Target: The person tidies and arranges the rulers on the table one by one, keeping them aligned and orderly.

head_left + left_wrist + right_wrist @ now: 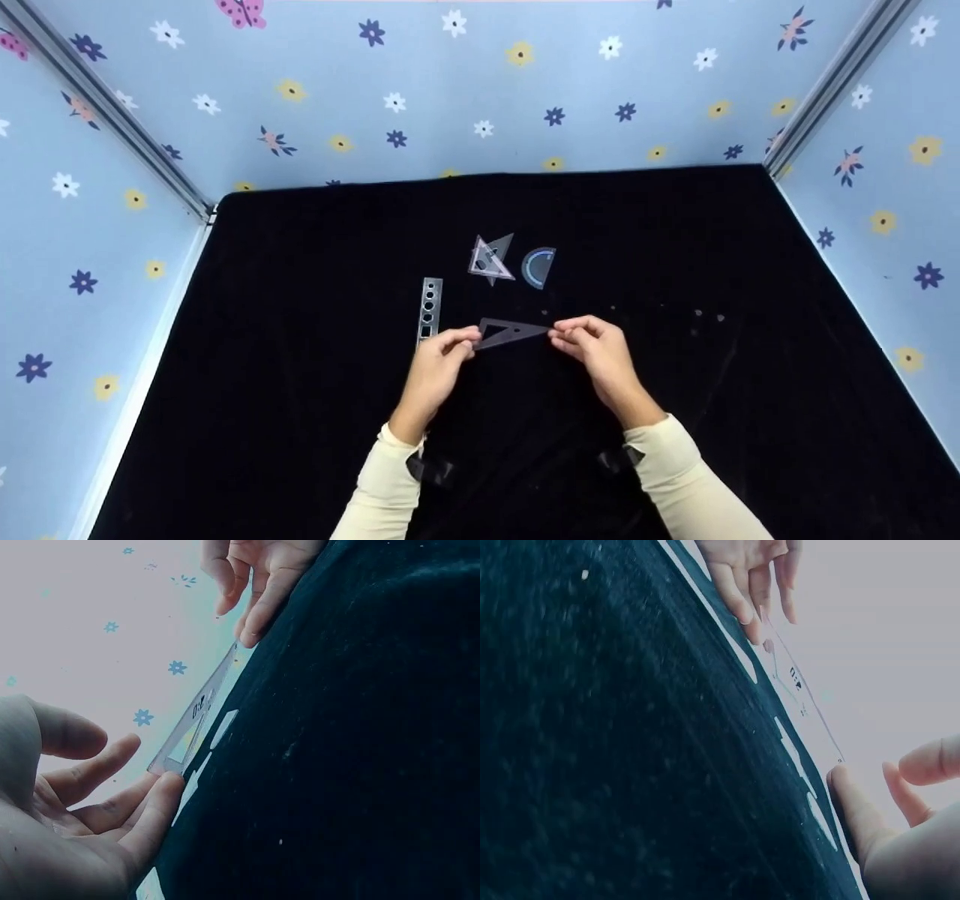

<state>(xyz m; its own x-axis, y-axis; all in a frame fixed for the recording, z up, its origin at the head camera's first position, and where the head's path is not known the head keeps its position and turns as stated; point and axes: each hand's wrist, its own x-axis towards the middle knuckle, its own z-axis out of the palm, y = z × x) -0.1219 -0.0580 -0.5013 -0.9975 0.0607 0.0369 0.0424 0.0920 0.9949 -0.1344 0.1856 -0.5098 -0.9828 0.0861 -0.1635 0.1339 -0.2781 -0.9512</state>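
Note:
A clear plastic set square (531, 328), long and triangular with a cut-out inside, is held up between both hands. My left hand (435, 367) pinches its short side between thumb and fingers. At the opposite end, my right hand (606, 360) pinches the narrow pointed tip with its fingertips. Dark print shows on the set square (201, 705) in the left wrist view, where it is tilted above the black cloth. A clear stencil ruler (438, 304) with a row of shaped holes lies just beyond the left hand, its near end hidden behind that hand.
Farther back lie a pinkish-edged triangle (493, 274) overlapping another clear triangle (505, 244), with a protractor (547, 268) bearing a blue arc to their right. Black cloth (300, 300) covers the table, and flowered panels (435, 67) enclose its back and sides.

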